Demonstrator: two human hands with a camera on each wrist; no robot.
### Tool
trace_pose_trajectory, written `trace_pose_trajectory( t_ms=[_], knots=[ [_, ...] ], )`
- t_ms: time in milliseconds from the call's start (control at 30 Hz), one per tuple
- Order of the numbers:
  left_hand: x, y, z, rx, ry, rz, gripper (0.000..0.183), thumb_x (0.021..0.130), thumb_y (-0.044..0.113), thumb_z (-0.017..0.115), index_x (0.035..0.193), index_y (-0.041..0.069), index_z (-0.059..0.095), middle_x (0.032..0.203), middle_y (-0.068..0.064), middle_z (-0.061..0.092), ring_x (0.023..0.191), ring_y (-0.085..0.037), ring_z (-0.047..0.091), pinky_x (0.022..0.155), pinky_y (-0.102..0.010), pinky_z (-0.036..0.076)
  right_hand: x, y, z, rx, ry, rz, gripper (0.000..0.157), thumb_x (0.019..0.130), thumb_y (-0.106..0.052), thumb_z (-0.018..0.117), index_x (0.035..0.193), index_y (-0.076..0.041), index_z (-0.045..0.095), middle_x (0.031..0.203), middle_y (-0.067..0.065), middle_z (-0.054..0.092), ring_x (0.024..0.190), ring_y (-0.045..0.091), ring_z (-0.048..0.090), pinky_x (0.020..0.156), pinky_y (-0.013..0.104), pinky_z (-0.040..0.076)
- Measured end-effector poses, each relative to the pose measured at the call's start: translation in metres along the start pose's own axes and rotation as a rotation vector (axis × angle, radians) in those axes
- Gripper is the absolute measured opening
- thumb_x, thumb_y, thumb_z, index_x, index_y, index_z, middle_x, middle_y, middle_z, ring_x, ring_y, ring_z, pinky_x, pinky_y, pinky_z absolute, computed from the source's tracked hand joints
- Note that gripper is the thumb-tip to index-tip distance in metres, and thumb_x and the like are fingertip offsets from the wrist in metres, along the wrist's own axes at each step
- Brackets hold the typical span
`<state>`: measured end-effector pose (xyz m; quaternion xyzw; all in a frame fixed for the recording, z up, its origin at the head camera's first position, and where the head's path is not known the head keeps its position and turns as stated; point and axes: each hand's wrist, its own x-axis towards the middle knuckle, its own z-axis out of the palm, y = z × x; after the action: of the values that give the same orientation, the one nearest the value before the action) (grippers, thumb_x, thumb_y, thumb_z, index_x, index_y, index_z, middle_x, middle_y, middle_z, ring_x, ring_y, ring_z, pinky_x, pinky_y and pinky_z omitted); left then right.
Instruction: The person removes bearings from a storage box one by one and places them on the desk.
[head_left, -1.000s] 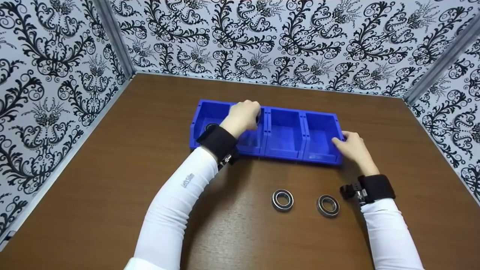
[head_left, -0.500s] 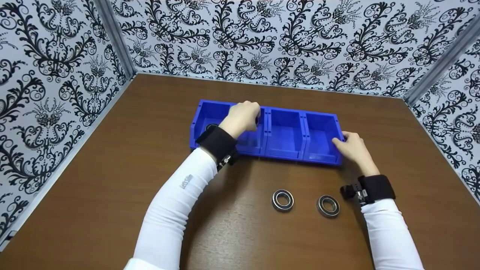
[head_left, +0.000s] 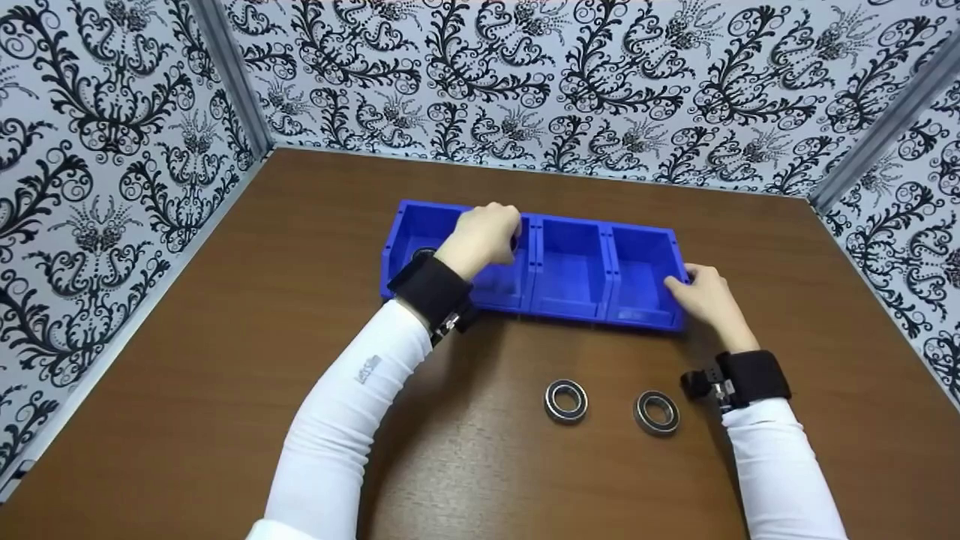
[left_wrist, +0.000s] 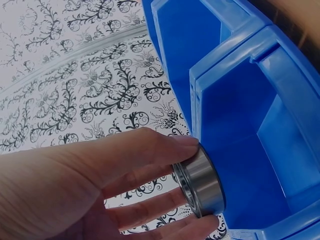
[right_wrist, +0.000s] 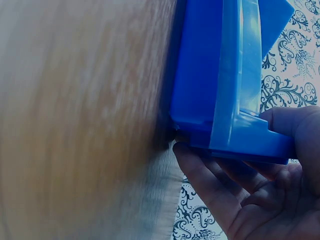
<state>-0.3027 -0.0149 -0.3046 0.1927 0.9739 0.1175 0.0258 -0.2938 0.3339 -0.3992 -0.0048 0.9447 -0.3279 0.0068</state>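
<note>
Pinched between the thumb and fingers of my left hand [head_left: 484,236] is a metal ball bearing [left_wrist: 204,182], held on edge over the second compartment from the left of a blue bin row [head_left: 572,270]. My right hand [head_left: 706,296] grips the right end wall of the bins, thumb inside and fingers on the outer side, as the right wrist view shows. Another bearing [head_left: 424,252] lies in the leftmost compartment, mostly hidden by the left wrist. On the table in front are two more bearings, a left one [head_left: 565,401] and a right one [head_left: 656,412].
The brown wooden table [head_left: 225,337] carries the bins near its middle. Patterned wall panels [head_left: 555,90] with grey corner posts close in the back and both sides. Black straps with small cameras sit on both wrists.
Almost nothing differs. Both hands keep their places at the bins, and the left forearm has shifted very slightly to the left.
</note>
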Motion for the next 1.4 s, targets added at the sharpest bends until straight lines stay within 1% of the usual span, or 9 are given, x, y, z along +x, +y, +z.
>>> trace_pose_trajectory(
  t_ms=[100,400,633,800,1067,1133,1233,1300,1400],
  knots=[
    [-0.003,0.0,0.0,0.003,-0.003,0.006,0.028,0.082,0.005,0.079,0.11,0.008,0.078,0.117,-0.014,0.075,0.109,-0.037,0.07,0.09,-0.05,0.057,0.0,0.001,0.0,0.0,-0.004,-0.003,0.052,0.105,-0.019,0.051,0.14,0.019,0.051,0.128,0.04,0.061,0.11,0.044,0.064,0.097,0.054,0.049],
    [-0.01,0.0,-0.001,-0.006,0.001,0.02,0.033,0.082,0.008,0.082,0.115,0.006,0.076,0.118,-0.014,0.074,0.111,-0.038,0.069,0.093,-0.051,0.055,-0.002,-0.001,0.0,0.0,-0.007,-0.01,0.052,0.105,-0.019,0.051,0.139,0.019,0.052,0.125,0.039,0.063,0.108,0.044,0.067,0.092,0.051,0.053],
    [-0.016,0.001,-0.002,-0.013,0.003,0.02,0.033,0.082,0.006,0.08,0.114,0.007,0.077,0.117,-0.014,0.074,0.11,-0.036,0.069,0.091,-0.05,0.056,-0.002,-0.002,-0.001,-0.005,-0.006,-0.017,0.052,0.104,-0.018,0.051,0.14,0.02,0.05,0.127,0.041,0.061,0.11,0.048,0.065,0.096,0.057,0.051],
    [-0.021,0.002,-0.002,-0.015,-0.007,0.025,0.035,0.083,0.006,0.08,0.118,0.007,0.076,0.12,-0.014,0.073,0.111,-0.035,0.069,0.092,-0.049,0.056,-0.003,-0.002,-0.001,-0.003,-0.013,-0.011,0.054,0.105,-0.019,0.051,0.141,0.021,0.048,0.128,0.042,0.06,0.11,0.048,0.065,0.097,0.057,0.051],
    [-0.028,0.002,0.001,-0.021,-0.016,0.046,0.028,0.082,0.003,0.077,0.11,0.006,0.078,0.115,-0.013,0.073,0.105,-0.033,0.069,0.088,-0.049,0.057,-0.004,-0.002,-0.001,-0.007,-0.01,-0.009,0.054,0.105,-0.019,0.051,0.141,0.021,0.048,0.128,0.042,0.059,0.111,0.05,0.065,0.098,0.058,0.05],
    [-0.03,0.002,0.002,-0.023,-0.018,0.046,0.027,0.082,0.003,0.078,0.108,0.006,0.078,0.114,-0.012,0.073,0.104,-0.032,0.069,0.088,-0.049,0.057,-0.003,-0.002,-0.001,-0.009,-0.004,-0.016,0.053,0.104,-0.019,0.052,0.139,0.021,0.049,0.127,0.042,0.06,0.109,0.049,0.065,0.096,0.057,0.051],
    [-0.032,0.002,0.002,-0.025,-0.024,0.05,0.026,0.082,0.003,0.078,0.108,0.006,0.078,0.114,-0.012,0.073,0.104,-0.032,0.068,0.088,-0.049,0.057,-0.002,-0.002,-0.001,-0.008,0.009,-0.027,0.051,0.103,-0.019,0.052,0.137,0.019,0.054,0.123,0.04,0.064,0.105,0.045,0.067,0.091,0.051,0.053],
    [-0.034,0.001,0.002,-0.025,-0.024,0.057,0.024,0.082,0.004,0.078,0.106,0.006,0.078,0.113,-0.012,0.073,0.104,-0.032,0.068,0.088,-0.049,0.056,-0.001,-0.001,0.0,-0.011,0.016,-0.032,0.049,0.103,-0.019,0.053,0.135,0.018,0.056,0.121,0.038,0.065,0.103,0.043,0.068,0.088,0.046,0.053],
    [-0.037,0.0,0.002,-0.028,-0.021,0.072,0.019,0.082,0.004,0.077,0.101,0.005,0.077,0.11,-0.012,0.073,0.103,-0.033,0.069,0.088,-0.05,0.056,-0.001,0.001,0.0,-0.005,0.019,-0.028,0.048,0.103,-0.019,0.053,0.134,0.017,0.058,0.119,0.036,0.067,0.101,0.04,0.068,0.086,0.043,0.052]
  ],
)
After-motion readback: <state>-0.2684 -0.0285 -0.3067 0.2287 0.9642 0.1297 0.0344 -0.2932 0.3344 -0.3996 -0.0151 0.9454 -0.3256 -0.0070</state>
